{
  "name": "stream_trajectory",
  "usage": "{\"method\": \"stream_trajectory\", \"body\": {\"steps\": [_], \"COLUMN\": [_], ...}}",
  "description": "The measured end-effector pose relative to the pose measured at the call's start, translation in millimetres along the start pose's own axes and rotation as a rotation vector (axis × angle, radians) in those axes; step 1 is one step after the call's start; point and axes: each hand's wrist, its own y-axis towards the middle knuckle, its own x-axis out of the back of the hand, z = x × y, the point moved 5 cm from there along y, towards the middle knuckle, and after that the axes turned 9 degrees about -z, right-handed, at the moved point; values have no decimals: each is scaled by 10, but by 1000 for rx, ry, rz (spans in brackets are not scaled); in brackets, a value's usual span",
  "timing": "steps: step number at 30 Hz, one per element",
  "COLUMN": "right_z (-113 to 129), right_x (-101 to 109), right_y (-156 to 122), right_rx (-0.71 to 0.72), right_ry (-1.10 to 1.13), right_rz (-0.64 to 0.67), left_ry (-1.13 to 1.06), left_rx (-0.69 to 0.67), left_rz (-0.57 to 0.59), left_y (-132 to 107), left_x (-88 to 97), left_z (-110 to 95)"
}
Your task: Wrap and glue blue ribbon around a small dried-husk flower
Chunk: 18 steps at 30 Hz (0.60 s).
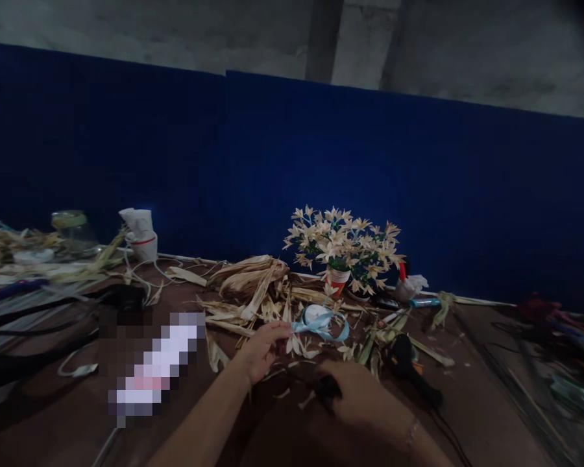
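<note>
My left hand reaches forward over the brown table, its fingertips pinched on the end of a light blue ribbon that trails from a small ribbon spool. Nearer to me, my right hand is closed around a small dark object that I cannot make out. Dried husk strips and small cut husk petals lie scattered around and behind both hands.
A cup of pale handmade husk flowers stands behind the spool. A black glue gun with its cord lies right of my hands. A white cup, a jar and cables sit at left. A blue partition backs the table.
</note>
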Motion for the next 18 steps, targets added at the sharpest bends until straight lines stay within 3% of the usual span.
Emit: {"method": "stream_trajectory", "body": {"steps": [7, 13, 18], "right_z": [-308, -343, -311], "right_x": [200, -23, -245], "right_y": [-117, -17, 83], "right_rx": [-232, -306, -335], "right_ry": [322, 777, 912], "right_rz": [175, 51, -71], "left_ry": [-102, -167, -208], "left_rx": [36, 99, 143], "left_rz": [-25, -10, 52], "left_y": [15, 40, 17], "left_x": [48, 41, -9], "left_z": [2, 67, 116]}}
